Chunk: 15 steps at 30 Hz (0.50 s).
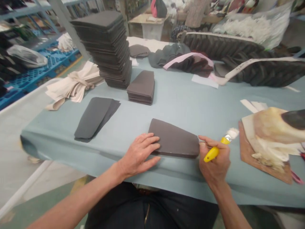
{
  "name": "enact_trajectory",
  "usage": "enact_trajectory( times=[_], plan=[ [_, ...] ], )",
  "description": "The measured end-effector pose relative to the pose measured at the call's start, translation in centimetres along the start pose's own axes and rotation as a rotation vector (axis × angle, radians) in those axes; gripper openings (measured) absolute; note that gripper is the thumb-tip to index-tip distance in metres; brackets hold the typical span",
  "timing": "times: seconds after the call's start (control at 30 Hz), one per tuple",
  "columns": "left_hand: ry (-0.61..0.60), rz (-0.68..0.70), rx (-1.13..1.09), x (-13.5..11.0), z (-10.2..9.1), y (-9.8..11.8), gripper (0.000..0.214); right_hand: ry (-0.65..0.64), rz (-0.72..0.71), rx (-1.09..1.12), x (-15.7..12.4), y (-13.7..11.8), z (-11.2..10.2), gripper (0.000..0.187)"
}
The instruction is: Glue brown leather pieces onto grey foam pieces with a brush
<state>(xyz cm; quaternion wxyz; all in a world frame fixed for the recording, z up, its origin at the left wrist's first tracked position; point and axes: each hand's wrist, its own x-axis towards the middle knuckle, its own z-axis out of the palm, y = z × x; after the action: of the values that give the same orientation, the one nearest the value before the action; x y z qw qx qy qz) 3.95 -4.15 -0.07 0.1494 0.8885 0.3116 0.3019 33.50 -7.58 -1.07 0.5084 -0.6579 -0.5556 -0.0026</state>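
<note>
A dark grey foam piece point(175, 138) lies flat near the front edge of the blue-grey table point(186, 101). My left hand point(139, 154) rests flat on its left end, fingers spread and open. My right hand point(215, 162) touches the piece's right end and is closed around a yellow-handled brush point(220, 146) whose white bristles point up and to the right.
A tall stack of dark pieces point(107, 47) and a short stack point(141, 87) stand behind. Thin dark sheets point(95, 117) lie at left, beige cloth point(73, 84) beyond them. A glue-smeared board point(267, 146) sits at right. Dark fabric piles point(238, 60) fill the far side.
</note>
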Motion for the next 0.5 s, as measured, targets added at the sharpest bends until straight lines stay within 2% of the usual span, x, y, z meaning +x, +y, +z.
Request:
enact_trajectory(
  times=[0.07, 0.17, 0.27, 0.4, 0.5],
  plan=[
    [0.010, 0.032, 0.044, 0.0, 0.5, -0.1, 0.033, 0.003, 0.003, 0.042, 0.6, -1.2, -0.8, 0.025],
    [0.020, 0.032, 0.030, 0.4, 0.9, -0.5, 0.035, 0.003, 0.060, 0.256, 1.8, -3.8, -1.8, 0.033],
    [0.018, 0.017, 0.003, 0.7, 1.4, -0.8, 0.036, -0.116, 0.221, 0.494, 3.4, -6.2, -1.8, 0.046],
    [0.011, -0.007, 0.001, 0.7, 2.0, -0.9, 0.040, -0.356, 0.342, 0.617, 5.8, -7.0, -0.1, 0.065],
    [0.020, -0.010, 0.017, 0.5, 2.2, -0.6, 0.037, -0.440, 0.361, 0.635, 7.7, -6.2, 2.3, 0.072]
  ],
)
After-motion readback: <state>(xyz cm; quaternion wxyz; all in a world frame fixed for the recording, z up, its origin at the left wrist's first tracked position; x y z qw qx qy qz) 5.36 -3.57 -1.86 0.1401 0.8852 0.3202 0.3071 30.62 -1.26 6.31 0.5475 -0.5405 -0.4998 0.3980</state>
